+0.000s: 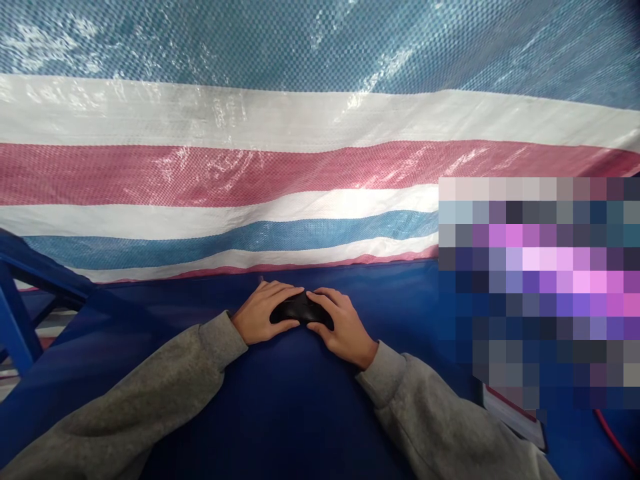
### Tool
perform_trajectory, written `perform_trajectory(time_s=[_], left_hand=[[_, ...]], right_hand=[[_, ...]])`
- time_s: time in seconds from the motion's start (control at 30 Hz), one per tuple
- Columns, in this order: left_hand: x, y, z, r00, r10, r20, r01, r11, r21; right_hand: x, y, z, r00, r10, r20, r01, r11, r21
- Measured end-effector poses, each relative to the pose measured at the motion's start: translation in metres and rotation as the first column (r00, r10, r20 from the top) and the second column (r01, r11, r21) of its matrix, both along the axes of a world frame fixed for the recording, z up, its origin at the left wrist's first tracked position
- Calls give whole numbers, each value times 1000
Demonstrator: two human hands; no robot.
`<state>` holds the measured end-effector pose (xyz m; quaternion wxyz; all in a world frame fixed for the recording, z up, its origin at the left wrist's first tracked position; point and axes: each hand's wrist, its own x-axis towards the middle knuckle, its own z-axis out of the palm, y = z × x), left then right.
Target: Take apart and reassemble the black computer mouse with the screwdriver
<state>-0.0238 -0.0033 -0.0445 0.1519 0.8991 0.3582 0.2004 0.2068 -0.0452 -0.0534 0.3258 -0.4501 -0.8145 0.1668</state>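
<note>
A smooth, black, rounded thing that looks like a computer mouse (pixel 301 308) lies sideways on the blue tabletop (pixel 280 393). My left hand (pixel 267 310) grips its left end, fingers over the far side and thumb along the near side. At the right end my right hand (pixel 343 322) holds it in the same manner. Both hands rest low at the table surface, and grey sleeves cover the forearms. The fingers hide both ends of the black thing, so its finer details cannot be made out.
Behind the table hangs a striped plastic sheet (pixel 220 175) in blue, white and red. A blue metal frame (pixel 23 313) stands at the left. On the right, a pixelated patch hides a large area; a book-like white block (pixel 515 417) and a red cable (pixel 614 437) show below it.
</note>
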Motion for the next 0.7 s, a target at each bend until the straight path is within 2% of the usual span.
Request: perform_trajectory(time_s=[0.2, 0.7], left_hand=[[2, -1, 4, 1000, 0, -1, 0, 1000, -18], [1, 1, 0, 999, 51, 11, -51, 997, -65]], right_hand=[[1, 1, -1, 1000, 1, 5, -1, 1000, 25], [2, 2, -5, 1000, 23, -4, -23, 999, 42]])
